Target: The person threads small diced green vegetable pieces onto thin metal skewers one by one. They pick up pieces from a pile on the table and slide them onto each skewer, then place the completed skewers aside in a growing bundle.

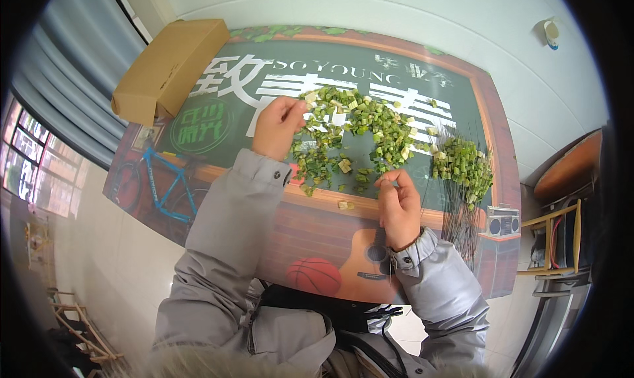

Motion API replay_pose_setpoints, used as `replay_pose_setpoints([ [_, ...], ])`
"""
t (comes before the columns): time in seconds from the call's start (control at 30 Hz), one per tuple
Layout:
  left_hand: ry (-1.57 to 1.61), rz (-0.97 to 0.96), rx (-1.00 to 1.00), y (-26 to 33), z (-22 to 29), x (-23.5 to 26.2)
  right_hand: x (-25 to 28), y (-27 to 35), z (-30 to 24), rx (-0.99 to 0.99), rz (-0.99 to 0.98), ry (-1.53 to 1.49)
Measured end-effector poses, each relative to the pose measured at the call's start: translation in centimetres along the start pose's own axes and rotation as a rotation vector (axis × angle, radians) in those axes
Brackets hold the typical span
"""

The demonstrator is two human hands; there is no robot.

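Note:
A spread of small green and pale yellow-white cube-like pieces (pixel 356 127) lies on a printed tabletop (pixel 462 94) with a chalkboard, bicycle and guitar picture. My left hand (pixel 277 123) rests at the left edge of the spread, fingers curled, pinching a pale piece near its fingertips. My right hand (pixel 396 206) sits at the near edge of the pieces, fingers bent together; whether it holds a piece I cannot tell. A bundle of thin dark sticks tipped with green pieces (pixel 462 173) lies to the right of my right hand.
A long brown cardboard box (pixel 165 67) lies on the table's far left corner. Two loose pale pieces (pixel 345 205) sit near the front of the spread. A wooden chair (pixel 558 239) stands to the right, a folding wooden rack (pixel 79 325) at the lower left, curtains along the left.

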State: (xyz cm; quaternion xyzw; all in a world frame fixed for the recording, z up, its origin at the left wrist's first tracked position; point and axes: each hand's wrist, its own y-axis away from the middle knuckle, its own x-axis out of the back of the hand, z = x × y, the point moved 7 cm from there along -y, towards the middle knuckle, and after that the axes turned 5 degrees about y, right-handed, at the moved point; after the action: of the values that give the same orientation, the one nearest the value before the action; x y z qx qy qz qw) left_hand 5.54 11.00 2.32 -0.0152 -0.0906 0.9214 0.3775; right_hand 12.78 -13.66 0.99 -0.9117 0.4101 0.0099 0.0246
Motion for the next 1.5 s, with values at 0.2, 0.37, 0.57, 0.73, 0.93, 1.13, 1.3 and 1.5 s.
replay_pose_setpoints([
  [0.2, -1.12, -0.072, -0.383, -2.3, 0.8, -4.8, 0.0, 0.3, -0.2, -0.029, -0.024, -0.057],
  [0.37, -1.212, -0.063, -0.273, -4.1, -0.6, -5.7, 0.0, 0.2, -0.1, -0.04, -0.038, -0.03],
  [0.57, -1.231, -0.058, -0.291, -4.4, -1.8, -6.2, 0.0, 0.2, -0.3, -0.035, -0.053, -0.018],
  [0.73, -1.174, -0.071, -0.419, -3.2, -0.2, -5.9, -0.1, 0.3, -0.1, -0.053, -0.067, -0.035],
  [0.93, 0.336, -0.076, 0.044, 1.2, -0.3, -4.0, -0.6, 0.6, -1.2, 0.079, -0.111, 0.094],
  [1.13, 1.089, -0.125, 0.385, 3.7, -2.1, -5.4, -1.9, 1.4, -1.0, 0.076, -0.258, 0.22],
  [1.3, 1.197, -0.176, 0.456, 3.8, -2.2, -5.5, -2.8, 1.4, -0.3, 0.052, -0.315, 0.155],
  [1.5, 1.231, -0.214, 0.468, 4.2, -2.2, -5.9, -2.7, 1.4, -0.1, 0.048, -0.301, 0.158],
])
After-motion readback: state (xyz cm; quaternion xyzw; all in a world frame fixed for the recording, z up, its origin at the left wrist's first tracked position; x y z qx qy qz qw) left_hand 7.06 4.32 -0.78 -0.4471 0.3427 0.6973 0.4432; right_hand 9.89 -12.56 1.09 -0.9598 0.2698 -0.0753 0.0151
